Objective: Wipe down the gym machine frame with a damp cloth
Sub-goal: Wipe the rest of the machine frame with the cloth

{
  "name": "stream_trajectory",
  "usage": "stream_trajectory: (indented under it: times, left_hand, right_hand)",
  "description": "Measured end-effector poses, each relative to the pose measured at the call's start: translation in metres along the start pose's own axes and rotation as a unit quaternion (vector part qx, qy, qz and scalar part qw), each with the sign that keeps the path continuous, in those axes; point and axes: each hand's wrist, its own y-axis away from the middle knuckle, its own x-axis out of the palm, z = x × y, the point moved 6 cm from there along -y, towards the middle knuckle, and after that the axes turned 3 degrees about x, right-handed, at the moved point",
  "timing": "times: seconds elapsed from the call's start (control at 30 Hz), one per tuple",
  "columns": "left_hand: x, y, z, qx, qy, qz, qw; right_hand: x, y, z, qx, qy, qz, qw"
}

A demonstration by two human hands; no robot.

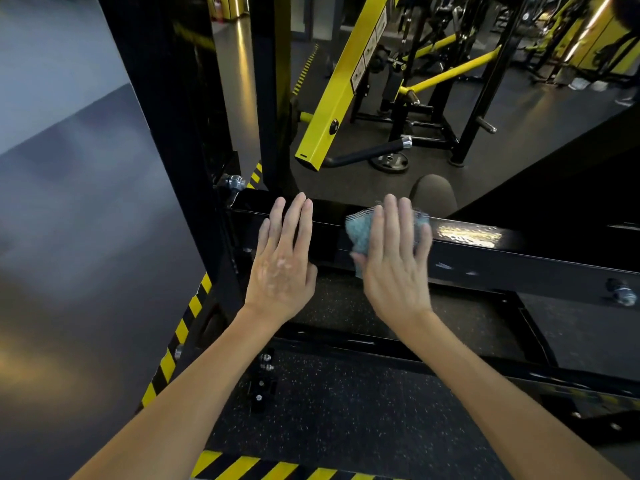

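Gym floor; yellow beam behind black frame bar; right hand presses cloth flat-fingered; left hand flat over bar.

Speckled dark rubber floor beside grey wall.

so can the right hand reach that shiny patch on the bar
Probably yes: the right hand presses the cloth on the bar, and nothing sits between it and the patch.
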Motion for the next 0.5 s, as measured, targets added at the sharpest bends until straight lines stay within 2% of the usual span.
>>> stream_trajectory:
  times: [0.1,0.2,0.4,0.5]
  left_hand:
    - [-0.001,0.001,0.002,0.009,-0.005,-0.002,1.000]
    - [-0.003,0.001,0.004,0.017,-0.003,-0.007,1.000]
    - [-0.001,0.000,0.005,0.012,0.002,0.007,1.000]
    - [-0.001,-0.001,0.001,-0.002,0.004,0.002,1.000]
  right_hand:
    - [-0.005,-0.015,0.041,-0.025,0.022,-0.006,0.999]
    - [-0.009,-0.024,0.051,-0.040,0.034,-0.004,0.999]
    - [-0.009,-0.006,-0.029,-0.042,-0.069,0.009,0.997]
    - [-0.010,-0.005,-0.038,-0.025,-0.092,0.014,0.995]
